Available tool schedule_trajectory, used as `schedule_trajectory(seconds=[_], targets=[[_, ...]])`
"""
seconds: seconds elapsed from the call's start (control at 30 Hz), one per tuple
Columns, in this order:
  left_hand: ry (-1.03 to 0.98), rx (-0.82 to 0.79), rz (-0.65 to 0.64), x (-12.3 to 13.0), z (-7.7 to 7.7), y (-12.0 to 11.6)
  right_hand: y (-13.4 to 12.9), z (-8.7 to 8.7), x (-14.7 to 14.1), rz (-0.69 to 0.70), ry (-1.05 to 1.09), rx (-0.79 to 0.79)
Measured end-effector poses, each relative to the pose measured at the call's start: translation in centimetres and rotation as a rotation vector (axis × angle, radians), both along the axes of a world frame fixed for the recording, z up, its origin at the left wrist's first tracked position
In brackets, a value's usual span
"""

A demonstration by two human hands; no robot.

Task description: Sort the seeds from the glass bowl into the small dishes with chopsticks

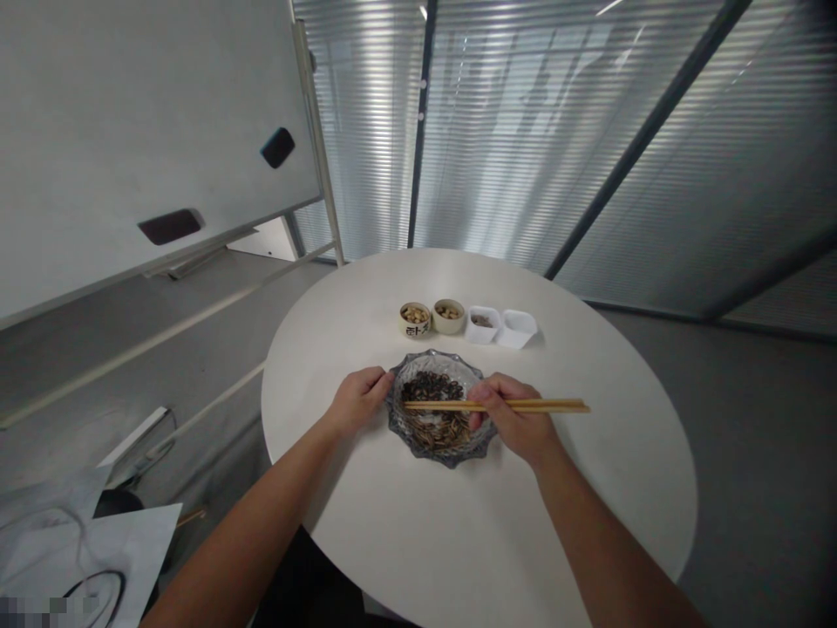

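1. Two bare hands are seen at the dish. The left hand (359,401) is curled loosely against the rim at 9 o'clock, though a firm grip cannot be confirmed. The right hand (516,420) is closed around a pair of wooden chopsticks (555,406).
2. The chopsticks are held almost level across the dish's 3 o'clock side. They would be light, stiff and somewhat slick, and are best held just above the middle. Which end bears the tips cannot be told.
3. A scalloped glass dish (451,460) sits near the round white table's (510,541) centre, filled with dark striped seed husks (435,410). The husks look dry, light and brittle, so they may slip when pinched; the dish would be heavier and fragile, safest held by its rim.
4. Two small ceramic cups (415,319) (448,316) of pale nuts are placed at 12 o'clock from the dish, beside two square white plastic cups (482,324) (516,329).
5. A whiteboard (150,131) stands at 10 o'clock.
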State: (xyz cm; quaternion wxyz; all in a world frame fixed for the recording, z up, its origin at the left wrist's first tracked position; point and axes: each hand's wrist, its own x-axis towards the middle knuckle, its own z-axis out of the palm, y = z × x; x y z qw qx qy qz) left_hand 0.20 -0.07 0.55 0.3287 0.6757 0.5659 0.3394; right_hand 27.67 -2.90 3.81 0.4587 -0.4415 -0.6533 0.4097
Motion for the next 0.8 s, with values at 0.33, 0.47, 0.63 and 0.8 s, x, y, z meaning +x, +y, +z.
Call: schedule_trajectory(seconds=[0.33,0.47,0.63,0.8], targets=[[-0.009,0.001,0.003,-0.1,-0.1,0.0,0.0,0.2,1.5,-0.016,0.074,-0.017],[-0.01,-0.004,0.005,-0.1,-0.2,0.1,0.2,-0.1,1.7,-0.009,0.068,-0.058],[-0.022,-0.011,0.006,0.0,-0.1,0.0,0.1,0.2,1.4,0.022,0.057,-0.105],[-0.012,0.002,0.0,0.0,-0.1,0.0,-0.1,0.5,1.1,0.008,0.058,-0.13]])
